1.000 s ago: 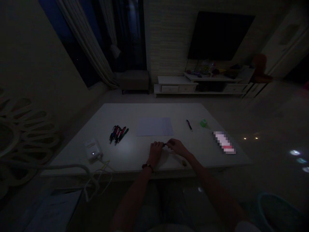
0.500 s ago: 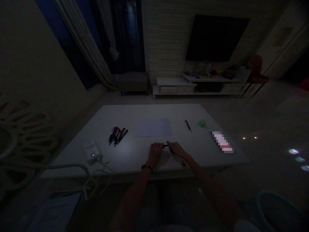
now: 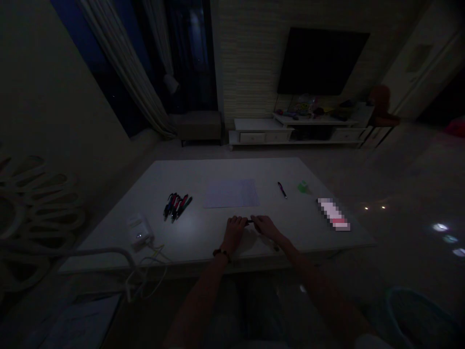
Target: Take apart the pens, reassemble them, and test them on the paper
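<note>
Both of my hands meet over the near part of the white table (image 3: 189,242). A thin dark pen (image 3: 249,221) spans the small gap between them. My left hand (image 3: 235,230), with a beaded bracelet at its wrist, is closed around the pen's left end. My right hand (image 3: 264,226) pinches the other end. Most of the pen is hidden by my fingers. Just beyond lies a sheet of paper (image 3: 225,193) with writing on its right part. Another pen (image 3: 282,190) rests farther right. A bunch of several pens (image 3: 177,206) lies on the left.
At the table's left stands a white box-like device (image 3: 139,229) with cables (image 3: 156,257). A green cube-like item (image 3: 302,186) and a pixelated phone-like object (image 3: 333,214) are on the right. A small dark object (image 3: 276,247) lies under my right wrist. A basin-like container (image 3: 394,310) stands on the floor.
The gap between my hands has narrowed slightly, with less of the pen showing. The whole view has shifted a little; the things on the table have stayed in place.
</note>
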Tool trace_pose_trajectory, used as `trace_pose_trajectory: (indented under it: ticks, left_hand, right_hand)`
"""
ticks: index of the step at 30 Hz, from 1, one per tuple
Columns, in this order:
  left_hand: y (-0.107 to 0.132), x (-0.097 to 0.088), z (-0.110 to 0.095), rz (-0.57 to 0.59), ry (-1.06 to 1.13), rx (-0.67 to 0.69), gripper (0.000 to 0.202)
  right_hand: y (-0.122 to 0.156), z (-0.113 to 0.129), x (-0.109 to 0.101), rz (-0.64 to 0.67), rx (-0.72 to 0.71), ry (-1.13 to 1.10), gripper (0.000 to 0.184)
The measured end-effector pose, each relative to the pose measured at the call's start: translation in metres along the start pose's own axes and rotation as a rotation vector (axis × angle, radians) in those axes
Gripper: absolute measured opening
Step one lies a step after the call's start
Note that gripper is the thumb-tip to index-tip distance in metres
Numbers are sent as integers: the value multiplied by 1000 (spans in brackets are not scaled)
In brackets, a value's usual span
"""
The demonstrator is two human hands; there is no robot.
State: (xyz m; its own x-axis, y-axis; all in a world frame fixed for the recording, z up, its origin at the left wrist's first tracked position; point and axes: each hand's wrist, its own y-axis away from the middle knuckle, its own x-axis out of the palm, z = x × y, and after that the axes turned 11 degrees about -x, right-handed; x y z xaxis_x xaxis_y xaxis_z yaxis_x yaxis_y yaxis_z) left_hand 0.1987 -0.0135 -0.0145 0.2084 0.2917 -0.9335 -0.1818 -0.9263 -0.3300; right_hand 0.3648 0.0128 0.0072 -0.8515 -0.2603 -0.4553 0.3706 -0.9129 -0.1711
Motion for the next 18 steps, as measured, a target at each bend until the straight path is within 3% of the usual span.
trace_pose_trajectory:
  ticks: [5, 9, 14, 18]
  left_hand:
    - [1, 0, 0, 0, 14, 5, 15]
    - [1, 2, -1, 4, 21, 2, 16]
    - [2, 5, 0, -33, 70, 32, 14]
    - [3, 4, 1, -72, 81, 56, 13]
  right_hand:
    - [-2, -4, -6, 20, -55, 44, 43]
    - [-1, 0, -5, 39, -15, 62, 50]
    - [3, 1, -4, 41, -105, 17, 39]
    - [3, -7, 1, 103, -45, -19, 46]
